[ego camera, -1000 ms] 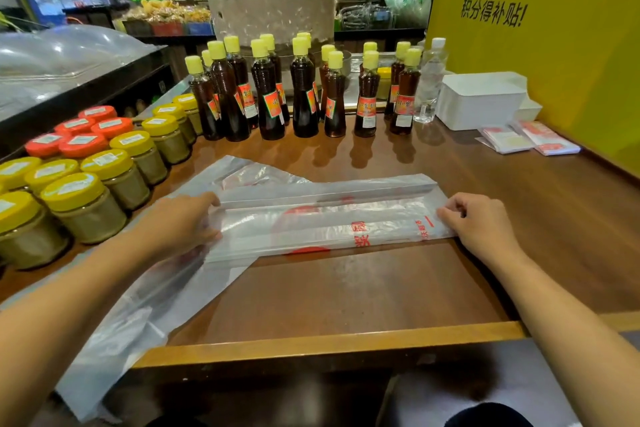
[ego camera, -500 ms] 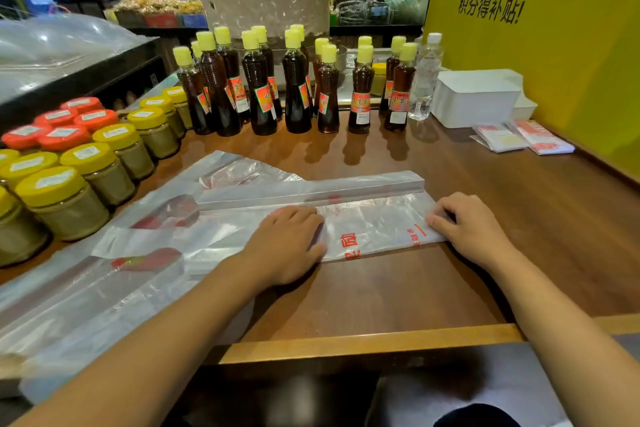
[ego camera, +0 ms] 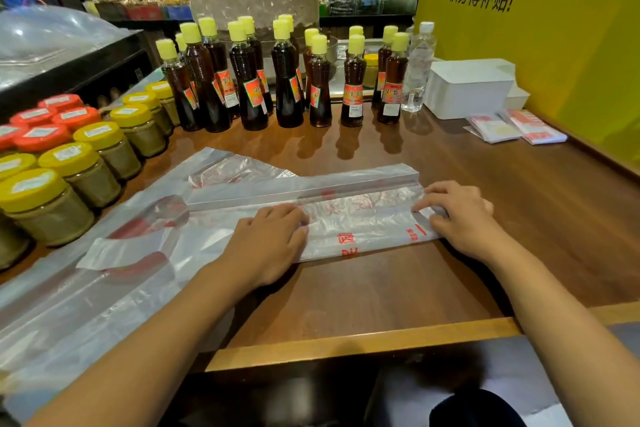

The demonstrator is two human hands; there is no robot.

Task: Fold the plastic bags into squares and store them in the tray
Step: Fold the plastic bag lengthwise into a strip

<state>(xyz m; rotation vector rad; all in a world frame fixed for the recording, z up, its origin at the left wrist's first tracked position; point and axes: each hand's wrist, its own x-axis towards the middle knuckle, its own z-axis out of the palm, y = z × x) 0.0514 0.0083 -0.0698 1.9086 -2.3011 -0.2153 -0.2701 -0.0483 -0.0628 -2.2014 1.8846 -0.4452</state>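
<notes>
Left hand flat, fingers straight, pressing folded plastic bag onto table — right hand pinching bag's end, fingers curled.

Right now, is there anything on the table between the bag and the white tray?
Nothing visible. The bag lies under both hands, and bare table runs from its right end to the tray at the far right. The bottles stand left of that path; the folded squares lie right of it.

The clear plastic bag, printed in red, lay folded into a long narrow strip across the wooden counter. The white rectangular tray stood well apart, at the back right.
</notes>
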